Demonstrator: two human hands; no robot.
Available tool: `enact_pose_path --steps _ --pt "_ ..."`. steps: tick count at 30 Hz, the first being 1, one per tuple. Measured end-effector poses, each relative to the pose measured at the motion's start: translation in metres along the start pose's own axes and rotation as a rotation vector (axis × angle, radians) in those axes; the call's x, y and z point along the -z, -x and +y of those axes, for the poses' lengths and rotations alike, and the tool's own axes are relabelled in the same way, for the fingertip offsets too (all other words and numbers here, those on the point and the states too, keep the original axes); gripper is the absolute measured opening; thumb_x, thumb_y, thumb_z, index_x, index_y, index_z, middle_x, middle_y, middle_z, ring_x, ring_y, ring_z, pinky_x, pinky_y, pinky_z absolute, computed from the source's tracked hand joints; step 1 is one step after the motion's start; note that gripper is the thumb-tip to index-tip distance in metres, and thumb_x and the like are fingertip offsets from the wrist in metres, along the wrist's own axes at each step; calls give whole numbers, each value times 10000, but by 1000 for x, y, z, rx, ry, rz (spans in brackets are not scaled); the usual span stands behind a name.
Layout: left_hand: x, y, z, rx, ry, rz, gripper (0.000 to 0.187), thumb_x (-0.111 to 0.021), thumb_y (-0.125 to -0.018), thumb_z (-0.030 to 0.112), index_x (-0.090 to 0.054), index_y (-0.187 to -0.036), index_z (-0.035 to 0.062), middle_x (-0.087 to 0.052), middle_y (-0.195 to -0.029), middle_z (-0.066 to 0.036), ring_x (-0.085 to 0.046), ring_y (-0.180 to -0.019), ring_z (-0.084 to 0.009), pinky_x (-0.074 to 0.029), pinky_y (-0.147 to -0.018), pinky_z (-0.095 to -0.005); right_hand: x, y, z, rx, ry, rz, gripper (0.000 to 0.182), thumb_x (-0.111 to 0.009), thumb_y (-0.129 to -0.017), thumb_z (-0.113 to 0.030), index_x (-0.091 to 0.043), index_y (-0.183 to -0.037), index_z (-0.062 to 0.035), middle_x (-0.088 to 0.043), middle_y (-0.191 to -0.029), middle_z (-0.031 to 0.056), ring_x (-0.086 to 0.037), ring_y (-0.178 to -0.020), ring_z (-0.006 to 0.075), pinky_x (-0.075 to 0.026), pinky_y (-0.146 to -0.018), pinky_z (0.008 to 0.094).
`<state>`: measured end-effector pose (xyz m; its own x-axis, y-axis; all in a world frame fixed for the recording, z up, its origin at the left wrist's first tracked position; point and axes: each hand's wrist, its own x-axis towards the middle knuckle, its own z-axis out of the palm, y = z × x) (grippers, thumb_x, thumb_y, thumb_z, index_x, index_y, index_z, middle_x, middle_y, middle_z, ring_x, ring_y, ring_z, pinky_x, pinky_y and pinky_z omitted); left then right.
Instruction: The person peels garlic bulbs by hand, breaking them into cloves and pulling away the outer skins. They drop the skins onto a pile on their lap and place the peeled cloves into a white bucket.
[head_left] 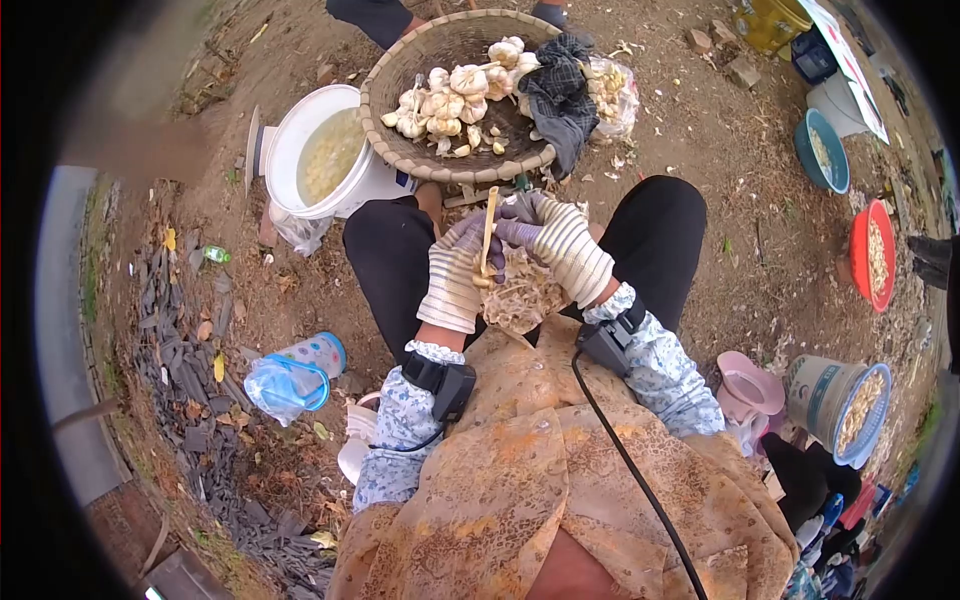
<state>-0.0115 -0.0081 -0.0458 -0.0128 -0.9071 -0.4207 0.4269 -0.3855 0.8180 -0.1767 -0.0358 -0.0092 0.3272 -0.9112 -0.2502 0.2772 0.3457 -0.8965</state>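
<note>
Both my hands wear striped white gloves with purple-grey fingers and meet in front of my lap. My left hand [453,276] is closed around a narrow tan stick-like piece [490,228], which stands upright with a small knob at its lower end. My right hand [568,245] is closed close beside it, fingertips pinched; what they pinch is too small to make out. Under the hands, a heap of papery garlic skins [525,290] lies in my lap. Just beyond, a woven basket [375,110] holds garlic bulbs [445,100], loose cloves and a dark checked cloth [558,95].
Left of the basket stands a white bucket [285,150] with peeled cloves in liquid. A patterned blue container [318,358] lies at left. On the right are a teal basin [808,155], a red basin [860,255] and a bucket [812,390] of cloves. Another person's legs [375,15] show behind the basket.
</note>
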Motion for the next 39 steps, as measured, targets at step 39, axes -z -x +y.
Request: enact_pose_path --steps 39 --pt "35 -8 8 52 134 269 180 -652 -938 243 -629 -1009 79 -507 -630 18 -481 -458 -114 -375 -366 -278 -7 56 -34 -219 -239 -354 353 -757 -866 -292 -661 -1015 14 -677 -936 61 -644 -796 108 -505 -704 221"
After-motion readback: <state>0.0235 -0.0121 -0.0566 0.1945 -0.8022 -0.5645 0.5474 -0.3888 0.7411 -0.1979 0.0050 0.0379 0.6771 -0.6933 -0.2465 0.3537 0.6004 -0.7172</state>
